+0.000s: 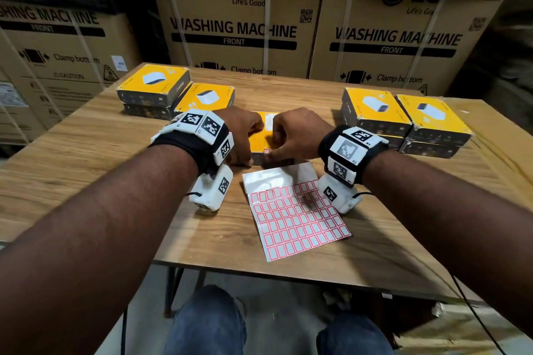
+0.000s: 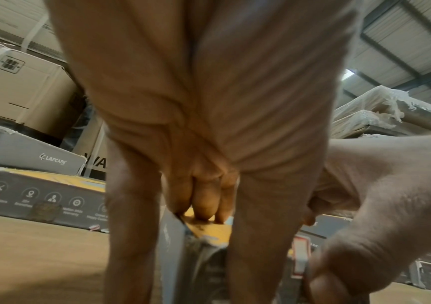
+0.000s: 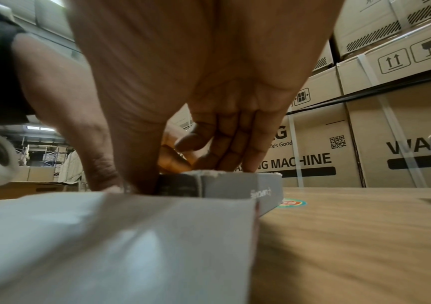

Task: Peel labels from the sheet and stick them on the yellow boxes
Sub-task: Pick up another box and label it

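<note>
A yellow box point(image 1: 261, 138) lies flat mid-table between both hands, its yellow top point(image 2: 209, 231) and grey side point(image 3: 235, 189) showing in the wrist views. My left hand point(image 1: 245, 147) grips its left front corner, fingers point(image 2: 204, 205) curled onto the top. My right hand point(image 1: 278, 147) clamps the front edge, fingers point(image 3: 235, 160) on top and thumb pressing a red-bordered label point(image 1: 266, 151) point(image 2: 300, 257) against the front side. The label sheet point(image 1: 294, 216) point(image 3: 105, 236) lies just in front of the box, its upper rows bare.
Two stacks of yellow boxes stand at the back left point(image 1: 154, 83) point(image 1: 206, 98) and two more at the right point(image 1: 375, 109) point(image 1: 432, 118). Large washing-machine cartons point(image 1: 233, 26) wall off the far side. The wooden table point(image 1: 86, 181) ends just behind the sheet, above my knees.
</note>
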